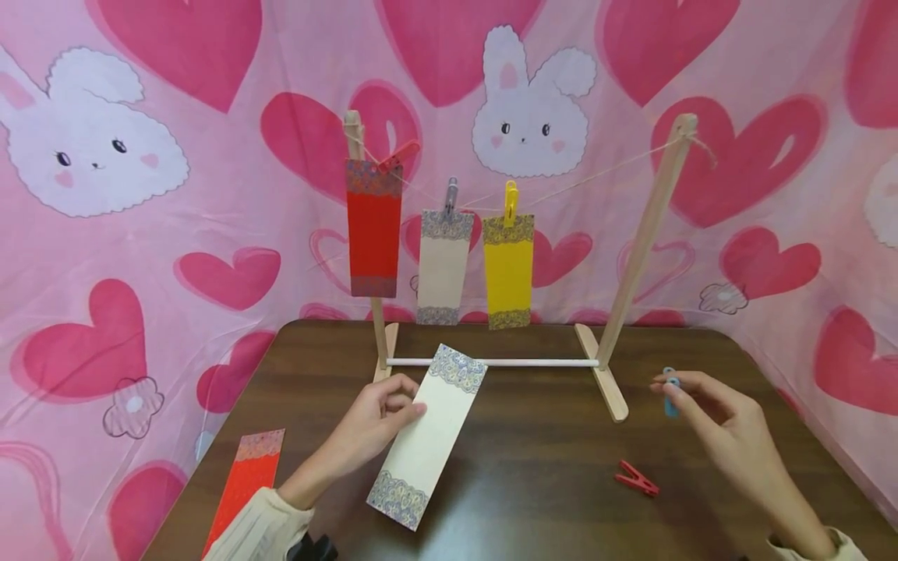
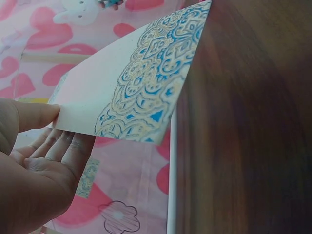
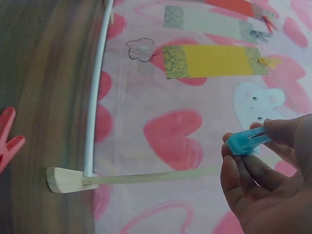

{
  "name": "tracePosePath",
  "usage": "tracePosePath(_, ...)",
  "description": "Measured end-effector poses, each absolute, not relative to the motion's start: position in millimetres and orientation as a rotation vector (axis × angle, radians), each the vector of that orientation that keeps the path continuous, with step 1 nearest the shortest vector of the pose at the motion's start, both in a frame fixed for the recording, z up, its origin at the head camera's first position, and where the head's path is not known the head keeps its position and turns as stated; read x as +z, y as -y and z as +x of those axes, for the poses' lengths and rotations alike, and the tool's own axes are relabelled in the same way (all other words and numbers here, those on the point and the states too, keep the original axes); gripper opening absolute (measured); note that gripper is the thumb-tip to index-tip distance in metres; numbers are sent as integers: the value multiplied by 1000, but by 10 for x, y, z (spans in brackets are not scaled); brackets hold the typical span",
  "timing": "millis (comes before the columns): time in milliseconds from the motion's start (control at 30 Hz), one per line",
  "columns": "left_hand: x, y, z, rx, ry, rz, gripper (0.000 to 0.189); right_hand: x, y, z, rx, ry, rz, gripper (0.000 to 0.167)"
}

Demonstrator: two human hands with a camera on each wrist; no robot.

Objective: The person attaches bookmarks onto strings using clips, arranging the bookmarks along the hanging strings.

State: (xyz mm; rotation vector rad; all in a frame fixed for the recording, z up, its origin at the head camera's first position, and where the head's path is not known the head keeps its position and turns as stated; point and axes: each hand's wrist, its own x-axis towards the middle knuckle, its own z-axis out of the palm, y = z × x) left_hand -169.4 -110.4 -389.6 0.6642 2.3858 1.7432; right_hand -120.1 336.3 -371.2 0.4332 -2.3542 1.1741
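My left hand [image 1: 382, 417] pinches a cream paper card [image 1: 436, 425] by its left edge, thumb on the front and fingers behind. Blue and gold lace patterns band both ends of the card, which is held tilted over the table. To the right, my right hand [image 1: 726, 417] holds a light blue clothespin [image 3: 246, 140] between thumb and fingertips. Beyond the hands a string [image 1: 599, 173] runs between two wooden posts. From it hang a red card [image 1: 374, 241], a cream card [image 1: 443, 261] and a yellow card [image 1: 508, 269], clipped by red, grey and yellow clothespins.
A red clothespin [image 1: 637, 478] lies on the dark wooden table [image 1: 533, 483], left of my right hand. Another red card [image 1: 245, 483] lies at the table's left, partly behind my left sleeve. A white rod [image 1: 540, 363] joins the feet of the posts. Behind hangs a pink cloth [image 1: 435, 148].
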Motion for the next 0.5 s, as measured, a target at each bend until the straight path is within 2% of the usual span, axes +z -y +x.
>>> tracePosePath(500,-3799,973,-1798,1711,-2426,657,14,-3491,-3328,-1198,1153,2293,527,31)
